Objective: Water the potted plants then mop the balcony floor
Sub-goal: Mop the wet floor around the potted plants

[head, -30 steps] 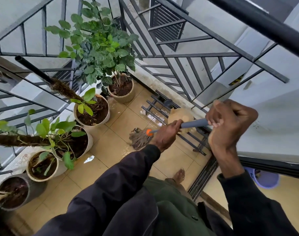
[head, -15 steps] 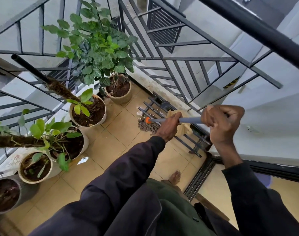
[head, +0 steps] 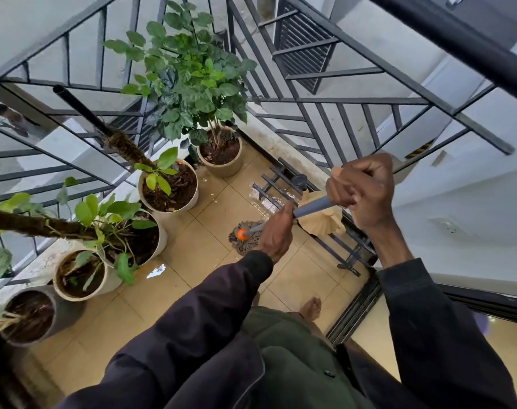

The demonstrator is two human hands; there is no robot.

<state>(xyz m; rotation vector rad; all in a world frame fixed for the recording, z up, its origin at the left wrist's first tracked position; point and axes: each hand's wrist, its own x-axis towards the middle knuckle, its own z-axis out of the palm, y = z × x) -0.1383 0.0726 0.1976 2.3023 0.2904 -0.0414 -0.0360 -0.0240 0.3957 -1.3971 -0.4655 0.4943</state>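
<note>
I hold a mop with a grey handle (head: 313, 206) in both hands. My left hand (head: 276, 233) grips the shaft low, just above the orange collar. My right hand (head: 362, 187) is closed round the upper end. The stringy mop head (head: 244, 242) rests on the wet beige tiled floor (head: 198, 273) in the middle of the balcony. Several potted plants line the left railing: a bushy green one in a tan pot (head: 222, 156) at the far corner, then white pots (head: 169, 187) with dark soil nearer to me.
Black metal railing (head: 310, 98) closes the balcony on the left and far sides. A low dark metal rack (head: 295, 199) with a beige cloth (head: 322, 222) on it stands right of the mop head. My bare foot (head: 312, 307) is on the tiles. A sliding door track (head: 351, 314) runs on the right.
The mop head swept away from me toward the rack, then came back a little to the left. Both hands followed the handle.
</note>
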